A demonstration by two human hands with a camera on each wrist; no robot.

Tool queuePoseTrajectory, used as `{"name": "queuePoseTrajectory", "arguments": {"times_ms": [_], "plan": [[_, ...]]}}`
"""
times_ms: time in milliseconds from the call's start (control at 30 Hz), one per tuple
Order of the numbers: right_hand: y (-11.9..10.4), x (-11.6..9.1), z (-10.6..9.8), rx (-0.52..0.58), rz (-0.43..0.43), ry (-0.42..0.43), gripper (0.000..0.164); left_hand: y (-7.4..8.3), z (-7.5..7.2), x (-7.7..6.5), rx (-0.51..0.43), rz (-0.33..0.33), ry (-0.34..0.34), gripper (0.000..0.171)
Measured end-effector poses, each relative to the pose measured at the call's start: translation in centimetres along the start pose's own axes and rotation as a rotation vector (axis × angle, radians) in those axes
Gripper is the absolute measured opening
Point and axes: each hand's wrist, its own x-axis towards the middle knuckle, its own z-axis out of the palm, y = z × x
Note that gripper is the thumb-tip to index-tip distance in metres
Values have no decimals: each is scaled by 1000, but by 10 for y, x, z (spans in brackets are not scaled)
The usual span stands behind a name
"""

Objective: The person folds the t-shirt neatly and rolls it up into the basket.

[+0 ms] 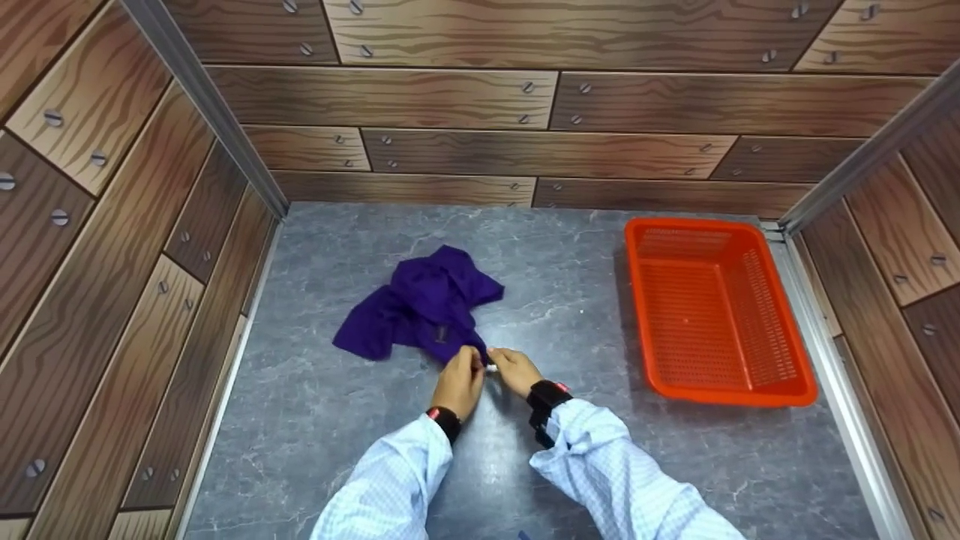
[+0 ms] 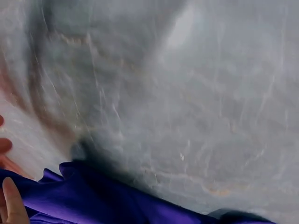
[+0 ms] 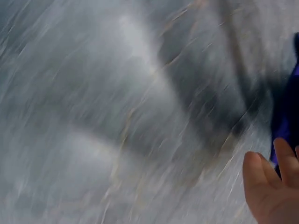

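Head view | cloth [image 1: 431,296] lies crumpled on the counter [image 1: 555,255], ahead and left of the hands, no clear long axis | left hand [image 1: 458,381], nearer, pinches its near corner | right hand [image 1: 517,371] beside that corner, grip impossible to tell

Bright light is filling the head view; glare is pooling on the counter [image 1: 555,300], and soft shadow is edging the basket [image 1: 731,396]. Both wrist views are looking dimmer and blurred, shadows darkening beside the cloth [image 2: 93,196].
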Motion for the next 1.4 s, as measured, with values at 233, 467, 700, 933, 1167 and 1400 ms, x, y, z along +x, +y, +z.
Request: {"name": "queuePoseTrajectory", "arguments": {"times_ms": [233,467,700,933,1167,1400], "plan": [[-1,0,7,115,24,71,26,11,7,-12,-1,23,3,26],[-8,-1,5,34,-3,165,27,8,6,-18,7,-6,-11,23],[-29,5,-2,62,-93,250,25,-17,-3,-25,187,-70,-75,16],[-51,6,-13,116,-167,342,23,-52,-16,-25,299,-222,-14,24],[-89,-7,-32,307,-231,345,22,-68,-21,-29,296,-318,-51,49],[-117,-21,-50,385,-220,386,26,-70,-23,-35,360,-347,-120,70]]}}
